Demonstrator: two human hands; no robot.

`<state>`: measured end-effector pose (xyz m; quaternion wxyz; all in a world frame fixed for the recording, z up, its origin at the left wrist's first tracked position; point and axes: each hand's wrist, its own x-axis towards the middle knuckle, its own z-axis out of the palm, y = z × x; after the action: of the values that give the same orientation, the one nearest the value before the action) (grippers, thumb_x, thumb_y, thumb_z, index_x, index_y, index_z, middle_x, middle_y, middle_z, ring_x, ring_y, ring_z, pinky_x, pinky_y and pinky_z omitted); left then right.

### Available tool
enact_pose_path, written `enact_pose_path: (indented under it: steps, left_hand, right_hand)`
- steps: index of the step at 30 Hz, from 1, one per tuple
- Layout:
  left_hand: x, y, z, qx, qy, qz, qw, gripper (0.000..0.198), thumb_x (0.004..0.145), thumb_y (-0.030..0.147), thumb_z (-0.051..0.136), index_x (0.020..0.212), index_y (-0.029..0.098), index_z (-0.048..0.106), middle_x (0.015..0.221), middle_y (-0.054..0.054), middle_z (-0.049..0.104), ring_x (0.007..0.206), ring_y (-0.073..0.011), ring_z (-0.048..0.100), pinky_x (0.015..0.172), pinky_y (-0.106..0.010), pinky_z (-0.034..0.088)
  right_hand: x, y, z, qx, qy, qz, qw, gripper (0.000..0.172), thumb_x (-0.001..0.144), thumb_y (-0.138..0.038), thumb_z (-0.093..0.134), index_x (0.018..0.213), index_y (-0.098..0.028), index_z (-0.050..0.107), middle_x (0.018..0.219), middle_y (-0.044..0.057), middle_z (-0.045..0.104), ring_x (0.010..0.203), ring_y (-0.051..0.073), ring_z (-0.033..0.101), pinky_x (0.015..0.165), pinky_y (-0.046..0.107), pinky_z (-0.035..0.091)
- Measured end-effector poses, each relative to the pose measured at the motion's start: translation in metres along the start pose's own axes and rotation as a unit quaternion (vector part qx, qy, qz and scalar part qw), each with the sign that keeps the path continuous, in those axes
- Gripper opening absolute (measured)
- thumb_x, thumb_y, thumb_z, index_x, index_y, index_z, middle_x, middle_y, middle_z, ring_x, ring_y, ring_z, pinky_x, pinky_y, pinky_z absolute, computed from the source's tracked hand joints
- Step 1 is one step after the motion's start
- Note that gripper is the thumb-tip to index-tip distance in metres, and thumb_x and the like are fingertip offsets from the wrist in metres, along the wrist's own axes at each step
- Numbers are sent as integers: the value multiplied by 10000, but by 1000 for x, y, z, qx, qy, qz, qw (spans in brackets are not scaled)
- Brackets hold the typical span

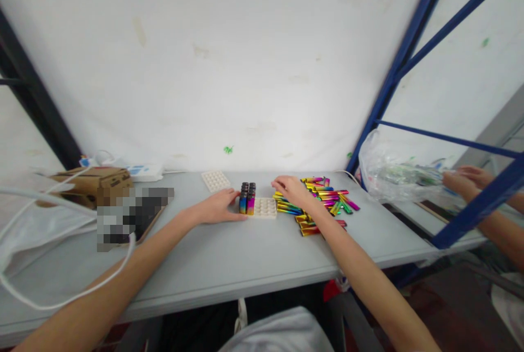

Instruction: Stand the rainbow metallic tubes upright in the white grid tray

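Note:
Several shiny multicoloured tubes with black tops point(247, 199) stand upright in rows on the left part of a white tray with round hollows point(266, 208). Around the left side of this tray lies my left hand point(221, 206), its thumb and fingers spread apart beside the standing tubes. My right hand point(289, 185) hovers over the left edge of a loose pile of shiny coloured tubes point(333, 199), right of the tray. Its fingertips are close together, and anything between them is too small to make out.
A second white tray point(215, 180) lies behind, near the wall. At left are a cardboard box point(96, 183), a pixelated dark item point(141, 215) and a white cable. Blue shelf posts point(393, 84), a plastic bag point(380, 172) and another person's hands point(466, 180) are at right.

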<state>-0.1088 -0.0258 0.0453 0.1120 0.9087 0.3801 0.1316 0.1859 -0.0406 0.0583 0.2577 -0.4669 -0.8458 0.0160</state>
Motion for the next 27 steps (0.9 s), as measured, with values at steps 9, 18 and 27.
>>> enact_pose_path:
  steps: [9,18,27]
  left_hand:
    - [-1,3,-3,-3,7,3,1000,578,750,749,663,924,199,636,901,-75,652,813,-269,622,720,-345,483]
    - [0,1,-2,8,-2,9,1000,589,771,743,651,951,184,628,927,-89,651,838,-280,627,748,-355,485]
    - [1,-1,0,19,-11,8,1000,620,784,751,632,986,165,634,950,-103,661,855,-292,634,761,-364,486]
  right_hand:
    - [-17,65,-11,-87,-102,116,984,266,916,-177,675,1167,-144,758,1166,153,767,1071,256,711,992,331,491]
    - [-10,61,-5,-114,-78,88,987,164,916,-174,664,1008,-142,796,1030,151,760,1086,264,668,981,333,479]
    - [-4,41,-11,90,152,136,975,452,1027,-530,445,1181,-199,711,688,-6,679,620,172,607,671,268,435]
